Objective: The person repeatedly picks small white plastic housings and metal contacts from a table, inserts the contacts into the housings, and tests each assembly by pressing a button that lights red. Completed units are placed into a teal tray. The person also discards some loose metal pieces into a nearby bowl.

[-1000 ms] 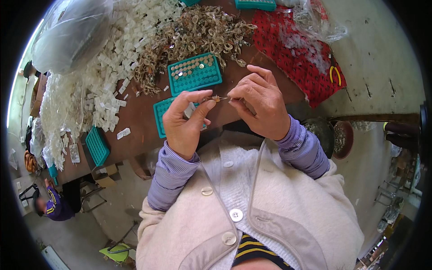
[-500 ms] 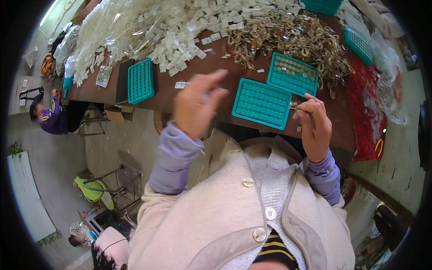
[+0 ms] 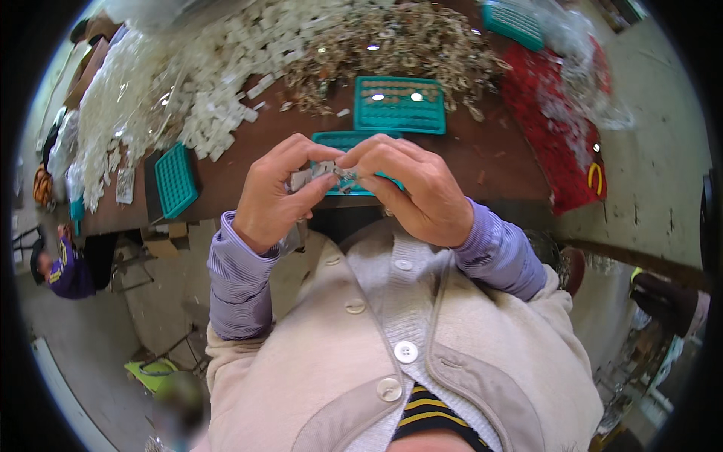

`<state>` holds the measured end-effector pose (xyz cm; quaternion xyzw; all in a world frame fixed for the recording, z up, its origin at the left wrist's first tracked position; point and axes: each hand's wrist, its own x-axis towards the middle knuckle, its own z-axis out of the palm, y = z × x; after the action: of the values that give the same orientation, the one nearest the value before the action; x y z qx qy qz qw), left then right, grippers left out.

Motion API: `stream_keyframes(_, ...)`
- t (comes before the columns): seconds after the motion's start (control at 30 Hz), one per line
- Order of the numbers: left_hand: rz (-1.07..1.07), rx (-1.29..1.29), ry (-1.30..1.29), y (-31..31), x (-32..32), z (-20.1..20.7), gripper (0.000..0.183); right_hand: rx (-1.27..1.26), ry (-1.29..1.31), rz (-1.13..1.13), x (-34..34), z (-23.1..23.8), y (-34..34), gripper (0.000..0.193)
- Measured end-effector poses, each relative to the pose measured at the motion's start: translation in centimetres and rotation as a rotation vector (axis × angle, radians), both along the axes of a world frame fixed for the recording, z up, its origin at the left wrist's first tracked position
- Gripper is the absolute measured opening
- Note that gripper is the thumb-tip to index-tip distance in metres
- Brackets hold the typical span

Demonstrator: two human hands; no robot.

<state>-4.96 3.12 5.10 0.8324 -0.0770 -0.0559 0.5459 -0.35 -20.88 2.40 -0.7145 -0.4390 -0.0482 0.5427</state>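
Note:
My left hand (image 3: 275,192) and my right hand (image 3: 414,188) meet above the table's near edge. Between their fingertips they pinch a small white plastic piece (image 3: 301,178) and a small metal part (image 3: 343,177), pressed together. Just behind the fingers lies a teal plastic tray (image 3: 339,140), mostly hidden by my hands. A second teal tray (image 3: 399,104) with a few small parts in it lies farther back.
A heap of white plastic pieces (image 3: 203,90) and a heap of brownish metal parts (image 3: 392,41) cover the brown table (image 3: 482,162). More teal trays lie at the left (image 3: 175,181) and far back (image 3: 516,22). Red cloth (image 3: 550,113) on the right. A person (image 3: 64,264) sits lower left.
My left hand has come back from the left with a white piece and joined my right hand in front of me. The view has swung back toward the middle of the table.

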Motion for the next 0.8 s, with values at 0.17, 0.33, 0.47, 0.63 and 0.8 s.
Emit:
stream_keyframes(0.17,0.147,-0.428,0.111,-6.0,0.1,-0.1,0.031,0.402,0.563,-0.088,-1.5,-0.8,-2.3,0.003)
stream_keyframes(0.33,0.253,-0.655,0.132,-9.5,0.1,-3.8,0.026,0.452,0.682,-0.194,-2.1,-1.0,-3.2,0.003)
stream_keyframes(0.47,0.269,-0.647,0.044,-8.6,0.5,-4.5,0.024,0.430,0.729,-0.241,-2.0,-1.2,-2.9,0.004)
stream_keyframes(0.63,0.183,-0.341,-0.084,-7.1,0.9,-4.1,0.024,0.201,0.784,-0.151,-1.7,-1.2,-2.6,0.004)
stream_keyframes(0.8,0.067,-0.175,-0.141,-5.1,1.3,-3.4,0.023,-0.046,0.555,-0.072,-0.8,-0.2,-2.7,0.005)
